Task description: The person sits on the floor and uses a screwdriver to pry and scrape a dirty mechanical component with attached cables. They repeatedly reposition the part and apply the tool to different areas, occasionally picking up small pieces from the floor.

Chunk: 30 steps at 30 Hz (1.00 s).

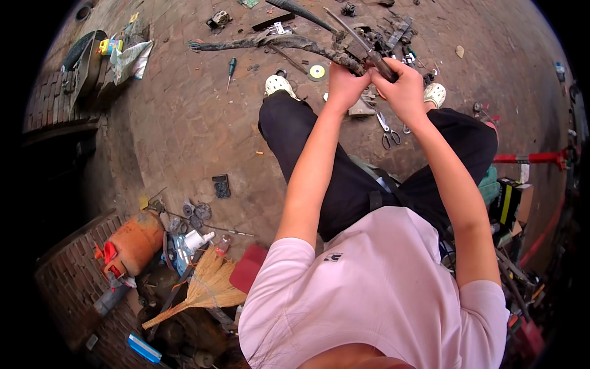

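My left hand (pixel 346 88) is closed around the near end of a thick dark wiring harness (pixel 289 42), which stretches off to the left with frayed wire ends. My right hand (pixel 401 89) grips the brown handle of a long tool (pixel 382 65); its thin metal shaft points up and to the left, and the kind of tip is unclear. Both hands meet between my feet, thumbs close together. Just beyond them lies a heap of dark metal parts (pixel 369 43), partly hidden by the tool. Scissors (pixel 388 131) rest on the ground nearer to me.
A teal-handled screwdriver (pixel 231 69) and a round yellow disc (pixel 317 71) lie on the brick ground. To the lower left are an orange gas cylinder (pixel 136 242) and a straw broom (pixel 212 284). A red bar (pixel 531 158) and boxes (pixel 513 203) stand at the right.
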Each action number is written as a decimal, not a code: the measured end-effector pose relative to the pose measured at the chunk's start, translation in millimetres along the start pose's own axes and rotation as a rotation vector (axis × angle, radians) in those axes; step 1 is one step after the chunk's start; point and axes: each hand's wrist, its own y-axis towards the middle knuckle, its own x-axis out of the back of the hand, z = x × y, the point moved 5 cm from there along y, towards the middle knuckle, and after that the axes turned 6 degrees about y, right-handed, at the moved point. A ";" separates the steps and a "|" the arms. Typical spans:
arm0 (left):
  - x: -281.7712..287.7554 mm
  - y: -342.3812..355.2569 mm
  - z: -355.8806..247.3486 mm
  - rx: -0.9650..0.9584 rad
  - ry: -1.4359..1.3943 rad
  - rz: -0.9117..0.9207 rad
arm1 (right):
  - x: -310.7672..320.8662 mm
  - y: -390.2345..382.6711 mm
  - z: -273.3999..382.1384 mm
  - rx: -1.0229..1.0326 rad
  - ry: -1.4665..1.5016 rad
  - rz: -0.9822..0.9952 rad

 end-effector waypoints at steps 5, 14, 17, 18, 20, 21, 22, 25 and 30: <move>-5.3 1.8 3.5 -0.018 0.073 0.050 | -2.6 3.7 4.8 0.105 -0.193 -0.063; -10.3 3.1 11.5 -0.028 0.165 0.061 | 6.4 5.9 5.5 0.270 -0.344 -0.021; -9.2 3.7 18.8 -0.079 0.166 -0.021 | 19.4 0.8 10.6 0.279 -0.307 -0.062; -7.4 3.2 20.6 -0.047 0.137 -0.005 | 20.7 2.1 4.2 0.261 -0.309 -0.035; -6.9 3.0 -5.5 0.009 0.053 0.022 | 20.9 3.2 -1.0 0.249 -0.236 -0.038; -8.5 4.5 -5.2 0.005 0.038 0.046 | 20.1 3.7 -2.1 0.245 -0.199 -0.039; -8.0 3.6 -2.8 0.005 0.025 0.062 | 17.1 3.4 -1.0 0.252 -0.182 -0.043; -11.1 4.7 9.0 0.007 0.031 0.094 | 14.2 5.6 -3.8 0.222 -0.187 -0.012; -17.3 4.4 12.8 0.005 0.074 0.140 | 13.0 7.7 -7.8 0.148 -0.248 -0.017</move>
